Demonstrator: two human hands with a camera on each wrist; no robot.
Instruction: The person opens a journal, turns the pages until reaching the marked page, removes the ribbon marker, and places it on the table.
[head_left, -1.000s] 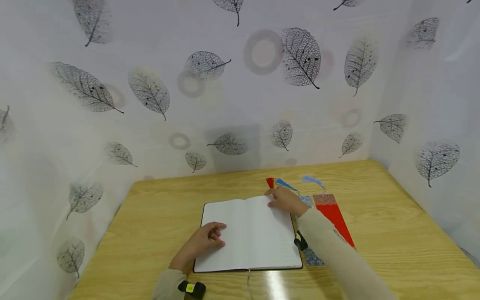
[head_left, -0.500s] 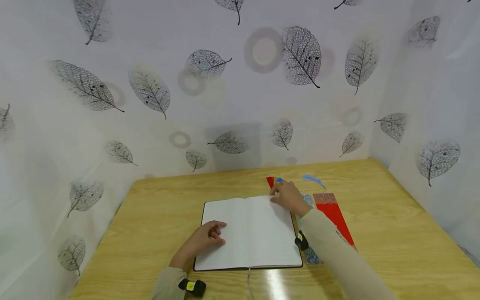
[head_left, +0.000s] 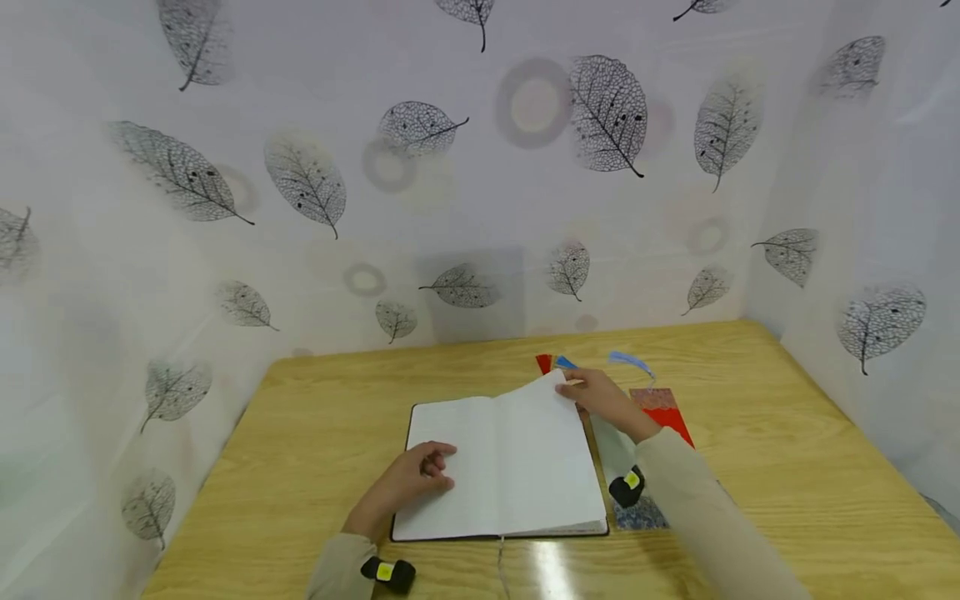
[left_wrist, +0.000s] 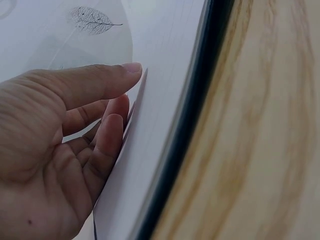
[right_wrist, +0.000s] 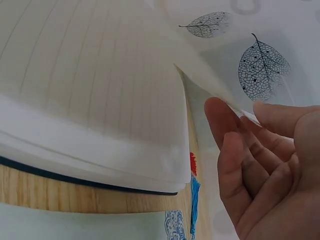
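Note:
An open notebook [head_left: 468,504] with pale lined pages and a dark cover lies flat on the table. At the far right corner my right hand [head_left: 602,402] pinches a page [head_left: 542,408] between thumb and fingers. In the right wrist view that page curls up, apart from the pages below. My left hand [head_left: 411,477] rests on the left page, its fingers loosely bent, holding nothing. Seen by the left wrist camera, the fingertips [left_wrist: 114,131] are against the paper. A grey ribbon [head_left: 502,562] trails from the notebook's near edge.
Right of the notebook lie a red bookmark [head_left: 670,421] and a pale one with a blue-patterned end [head_left: 637,517], partly under my right forearm. Red [head_left: 543,362], blue [head_left: 566,362] and light-blue tassels [head_left: 628,360] lie beyond. A leaf-print sheet [head_left: 480,208] surrounds the wooden table [head_left: 315,433].
My right hand has moved slightly right and lifted the far right corner of the page, which lay flat before. My left hand has stayed in place.

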